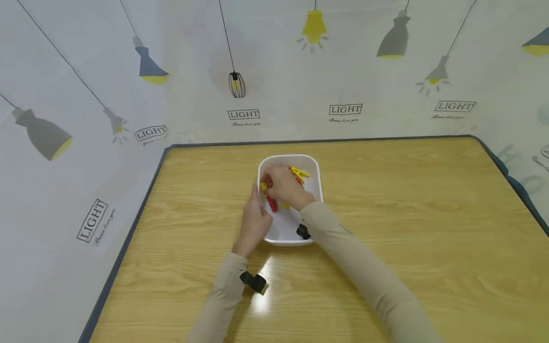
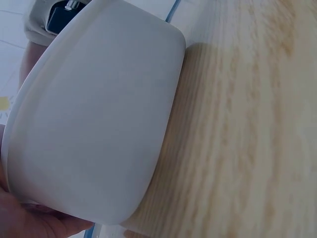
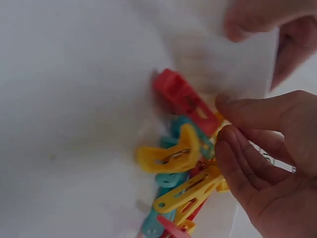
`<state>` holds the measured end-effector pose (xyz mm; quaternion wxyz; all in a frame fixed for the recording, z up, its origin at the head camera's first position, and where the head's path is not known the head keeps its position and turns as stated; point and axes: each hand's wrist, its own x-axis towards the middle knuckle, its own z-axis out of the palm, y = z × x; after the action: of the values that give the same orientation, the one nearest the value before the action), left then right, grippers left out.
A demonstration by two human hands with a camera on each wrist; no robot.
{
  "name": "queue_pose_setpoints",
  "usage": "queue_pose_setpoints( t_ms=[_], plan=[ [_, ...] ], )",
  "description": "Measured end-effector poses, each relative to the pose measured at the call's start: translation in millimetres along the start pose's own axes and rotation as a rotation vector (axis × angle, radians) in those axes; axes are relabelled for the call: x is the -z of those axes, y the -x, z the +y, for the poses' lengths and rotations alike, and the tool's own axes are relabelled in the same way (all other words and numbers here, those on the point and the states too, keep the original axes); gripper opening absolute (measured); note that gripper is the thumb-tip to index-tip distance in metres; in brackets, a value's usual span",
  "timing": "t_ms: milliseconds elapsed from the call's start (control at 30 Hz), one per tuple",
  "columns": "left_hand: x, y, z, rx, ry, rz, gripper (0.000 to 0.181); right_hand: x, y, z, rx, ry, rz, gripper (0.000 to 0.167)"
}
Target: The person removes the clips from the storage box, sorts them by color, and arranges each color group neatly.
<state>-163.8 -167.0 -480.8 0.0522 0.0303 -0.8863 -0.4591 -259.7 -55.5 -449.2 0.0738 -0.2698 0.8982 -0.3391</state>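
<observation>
A white plastic bin [image 1: 291, 238] holds several clothespins in red, yellow and teal. My left hand [image 1: 254, 220] grips the bin's left wall, thumb over the rim and fingers along the outside. Inside the bin, my right hand [image 1: 284, 185] has thumb and fingertips pinched on a yellow clothespin [image 1: 263, 186], mostly hidden by the fingers. A red clothespin [image 3: 185, 99] lies beside those fingertips in the right wrist view. Below it, a yellow clothespin [image 3: 173, 156] rests over teal ones. The left wrist view shows the bin's outer wall [image 2: 99, 109].
The bin stands on a wood-grain table [image 1: 407, 214] with a dark edge. Behind and to the left hangs a white backdrop [image 1: 283, 62] printed with lamps. A black wrist camera [image 1: 256, 282] sits on the left sleeve, another [image 1: 303, 231] on the right.
</observation>
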Motion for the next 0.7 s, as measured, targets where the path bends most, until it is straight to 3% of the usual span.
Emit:
queue_pose_setpoints(
  t_ms=[133,267,500,700],
  plan=[
    [1.9,0.3,1.6,0.019,0.004,-0.011,0.082,-2.3,0.7,-4.1,-0.02,0.04,-0.02,0.018],
    [1.2,0.2,1.0,-0.01,-0.003,0.003,0.08,-3.2,1.8,-4.5,-0.033,0.064,-0.001,0.012],
    [0.6,0.5,1.1,-0.032,-0.023,0.025,0.078,-1.8,2.7,-1.6,-0.007,0.074,0.161,0.007],
    [1.4,0.1,1.3,0.0,-0.015,-0.001,0.082,-0.5,1.5,0.0,-0.044,0.008,0.244,0.008]
  ],
)
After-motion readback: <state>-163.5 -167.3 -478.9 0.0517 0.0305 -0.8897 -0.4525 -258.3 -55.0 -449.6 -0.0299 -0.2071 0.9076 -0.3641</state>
